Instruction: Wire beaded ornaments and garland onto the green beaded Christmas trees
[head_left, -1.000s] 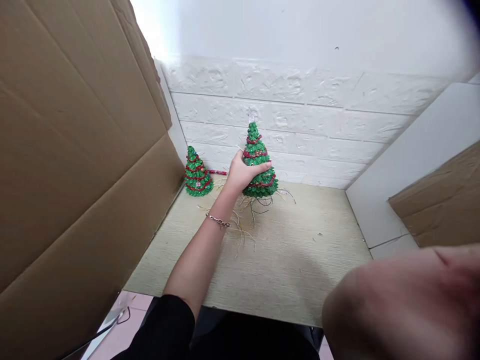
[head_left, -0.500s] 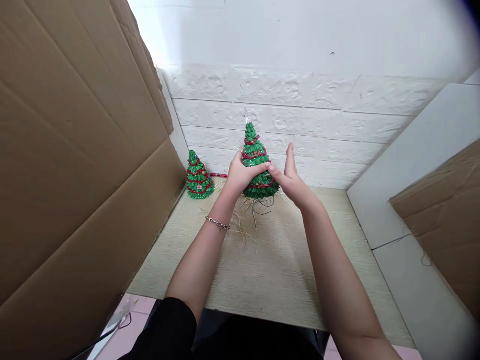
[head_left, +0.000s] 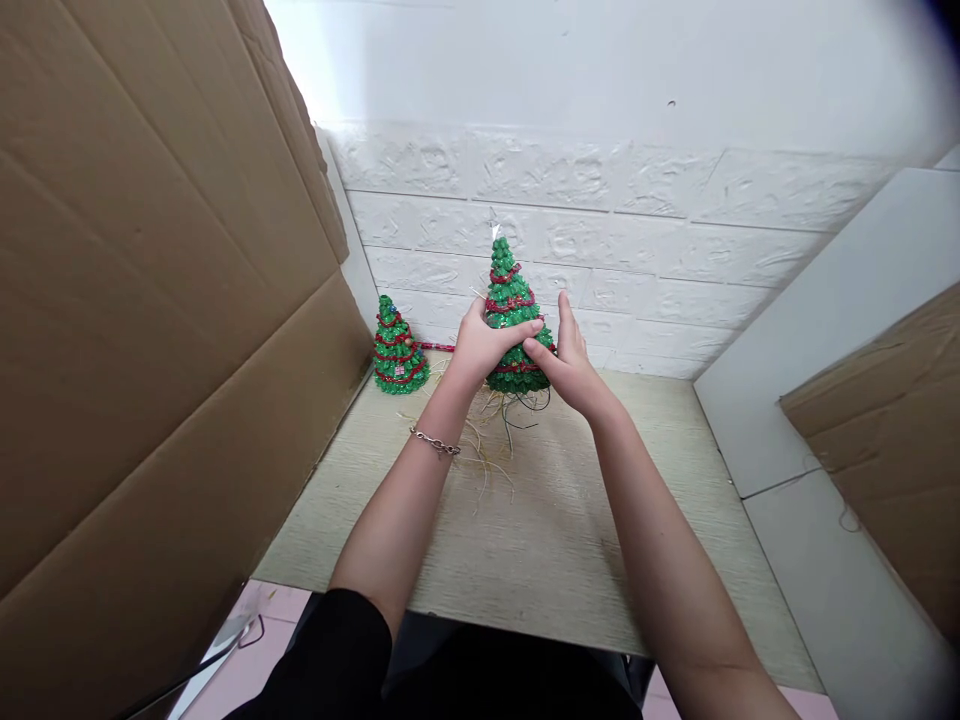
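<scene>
A small green artificial Christmas tree [head_left: 504,285] with red garland and a clear pointed topper stands before me. My left hand [head_left: 480,350] is closed around its left side, thumb across the front. At the tree's lower right is my right hand [head_left: 576,375], its thumb against the front and its fingers stretched upward beside the branches. The fingertips of the left hand are hidden behind the tree. Thin pale wires [head_left: 487,465] and a dark wire [head_left: 534,405] lie below it.
A second, smaller decorated Christmas tree [head_left: 400,355] stands to the left, with a red strip [head_left: 436,347] beside it. A cardboard panel [head_left: 187,300] borders the table [head_left: 525,560] on the left. White brick-pattern wall [head_left: 660,240] rises behind; a white panel [head_left: 795,330] and cardboard [head_left: 892,410] stand right.
My right hand has moved left, its raised fingers now closer to the tree and its thumb further over the front. My left hand keeps its hold.
</scene>
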